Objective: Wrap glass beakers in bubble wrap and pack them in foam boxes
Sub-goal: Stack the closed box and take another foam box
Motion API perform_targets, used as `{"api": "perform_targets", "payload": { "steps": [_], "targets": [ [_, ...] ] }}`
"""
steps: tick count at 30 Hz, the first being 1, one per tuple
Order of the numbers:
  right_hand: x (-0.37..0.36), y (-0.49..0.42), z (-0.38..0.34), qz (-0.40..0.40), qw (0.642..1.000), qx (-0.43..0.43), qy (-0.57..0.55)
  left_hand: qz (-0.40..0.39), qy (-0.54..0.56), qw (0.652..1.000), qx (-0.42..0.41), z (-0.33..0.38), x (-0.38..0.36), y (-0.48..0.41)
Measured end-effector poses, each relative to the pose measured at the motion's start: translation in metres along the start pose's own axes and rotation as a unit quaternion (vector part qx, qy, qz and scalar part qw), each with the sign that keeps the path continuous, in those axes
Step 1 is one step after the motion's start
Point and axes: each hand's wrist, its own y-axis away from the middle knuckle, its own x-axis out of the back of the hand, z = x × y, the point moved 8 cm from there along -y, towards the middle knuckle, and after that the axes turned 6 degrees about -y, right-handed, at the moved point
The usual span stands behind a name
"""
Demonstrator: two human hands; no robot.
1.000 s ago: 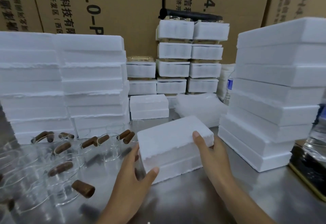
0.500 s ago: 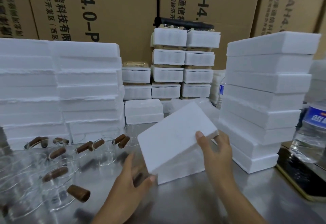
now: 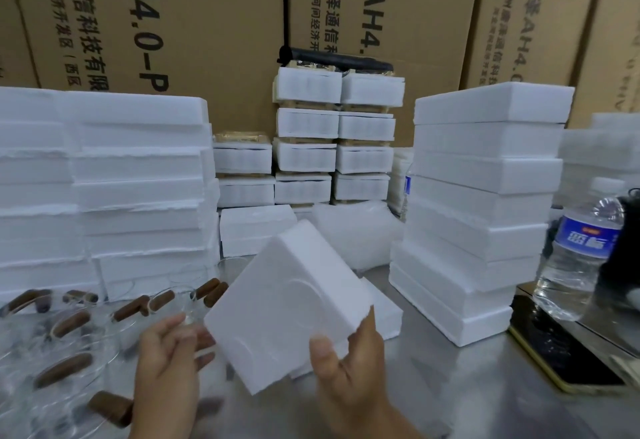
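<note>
Though blurred at the far left, clear glass beakers with brown handles, crowded on the steel table. Behind them, tall foam stacks, white, with ragged edges. Low down, left hand with fingers loosely half-curled, holding nothing, fingertips just beside the left edge of the foam lid; touching or not, cannot tell. In the middle, that lid held off the table and tilted on a corner, hollow side facing the camera, a shallow round recess pressed into it. At its lower right corner, right hand gripping, thumb flat on the inner face, fingers hidden behind. Under the lid, foam base on the table, mostly covered. Further back, a cloudy heap of bubble wrap and small packed boxes in rows against brown cartons. Then a smooth right-hand stack, a water bottle with a blue label, and a dark phone lying flat.
</note>
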Motion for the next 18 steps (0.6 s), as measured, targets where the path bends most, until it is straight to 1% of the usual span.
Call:
{"api": "perform_targets", "payload": {
  "steps": [3, 5, 8, 11, 13, 15, 16, 18],
  "targets": [
    [-0.009, 0.005, -0.001, -0.047, 0.996, 0.003, 0.077, 0.002, 0.017, 1.000, 0.004, 0.000, 0.001, 0.003],
    [-0.019, 0.004, -0.010, -0.077, 0.987, 0.039, 0.135, -0.007, 0.034, 0.999, -0.003, 0.006, -0.001, 0.007],
    [-0.031, -0.001, -0.028, -0.068, 0.958, 0.136, 0.243, -0.025, 0.077, 0.997, 0.005, 0.015, -0.005, 0.010],
    [-0.048, -0.005, -0.035, -0.071, 0.942, 0.166, 0.283, -0.071, 0.114, 0.991, 0.015, 0.023, -0.011, 0.013],
    [-0.062, -0.005, -0.031, -0.103, 0.943, 0.142, 0.282, -0.106, 0.132, 0.985, 0.020, 0.025, -0.014, 0.015],
    [-0.073, -0.007, -0.021, -0.146, 0.941, 0.093, 0.292, -0.122, 0.152, 0.980, 0.029, 0.027, -0.013, 0.016],
    [-0.078, -0.008, -0.014, -0.174, 0.940, 0.051, 0.288, -0.123, 0.164, 0.978, 0.032, 0.029, -0.012, 0.015],
    [-0.087, -0.005, 0.001, -0.235, 0.942, -0.038, 0.238, -0.118, 0.190, 0.974, 0.030, 0.032, -0.008, 0.012]
  ]
}}
